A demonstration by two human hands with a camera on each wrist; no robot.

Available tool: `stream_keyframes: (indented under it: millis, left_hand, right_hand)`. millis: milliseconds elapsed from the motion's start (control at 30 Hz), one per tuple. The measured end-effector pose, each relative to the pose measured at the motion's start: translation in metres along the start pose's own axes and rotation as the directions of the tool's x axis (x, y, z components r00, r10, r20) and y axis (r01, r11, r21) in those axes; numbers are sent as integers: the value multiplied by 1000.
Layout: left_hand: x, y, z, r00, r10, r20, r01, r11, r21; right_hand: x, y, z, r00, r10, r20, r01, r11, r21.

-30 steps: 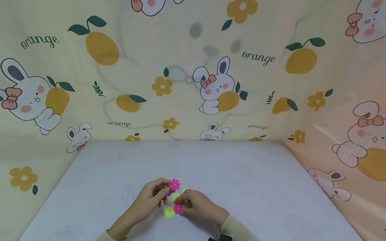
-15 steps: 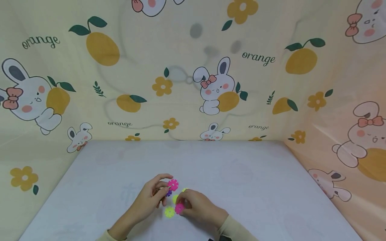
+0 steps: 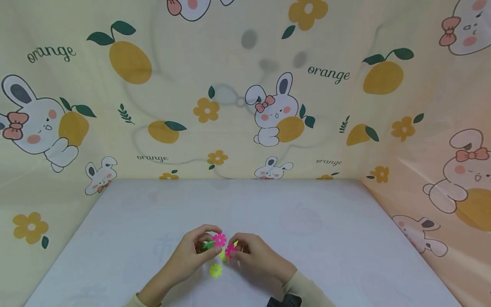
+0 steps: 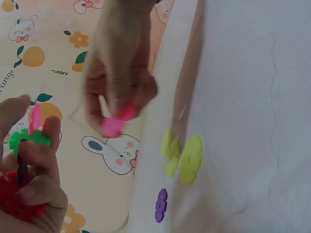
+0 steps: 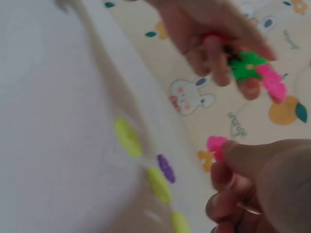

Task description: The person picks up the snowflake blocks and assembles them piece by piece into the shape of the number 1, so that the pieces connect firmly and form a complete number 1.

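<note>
My left hand [image 3: 192, 248] holds a joined chain of notched plastic snowflake discs. Its end is a pink disc [image 3: 219, 239], slotted onto a green disc [image 4: 29, 140]; a dark disc [image 4: 22, 164] and a red disc [image 4: 20, 196] sit deeper among the fingers. Thumb and fingers of my right hand [image 3: 254, 254] pinch another pink disc [image 5: 216, 144], blurred in the left wrist view and apart from the chain. Below the hands, a yellow disc [image 3: 215, 270] lies flat, with more yellow discs [image 5: 159, 184] and a purple disc [image 4: 161, 206] close by.
White cloth covers the table [image 3: 330, 226]. A printed curtain [image 3: 230, 128] with rabbits and oranges stands behind it and along both sides. A dark wrist strap [image 3: 284, 300] shows at the right sleeve.
My right hand has lifted the pink disc off the tabletop, moving up towards the left hand. The chain in my left hand has turned, and its green disc now shows.
</note>
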State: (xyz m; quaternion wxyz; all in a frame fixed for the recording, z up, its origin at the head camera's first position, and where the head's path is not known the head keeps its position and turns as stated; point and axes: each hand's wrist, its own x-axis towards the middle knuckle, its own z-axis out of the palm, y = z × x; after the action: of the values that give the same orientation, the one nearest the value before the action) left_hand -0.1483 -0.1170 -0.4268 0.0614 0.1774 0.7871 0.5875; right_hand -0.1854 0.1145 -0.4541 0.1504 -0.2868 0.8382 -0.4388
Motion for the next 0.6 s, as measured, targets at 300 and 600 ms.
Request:
stream_keyframes:
  millis: [300, 600]
  left_hand:
    - [-1, 2, 0, 1000, -18, -17, 19, 1000, 17]
    - [0, 1, 0, 1000, 11, -1, -11, 1000, 29]
  right_hand:
    - [-3, -14, -13, 995, -66, -73, 80, 973, 216]
    - [-7, -25, -17, 982, -128, -139, 166, 935, 313]
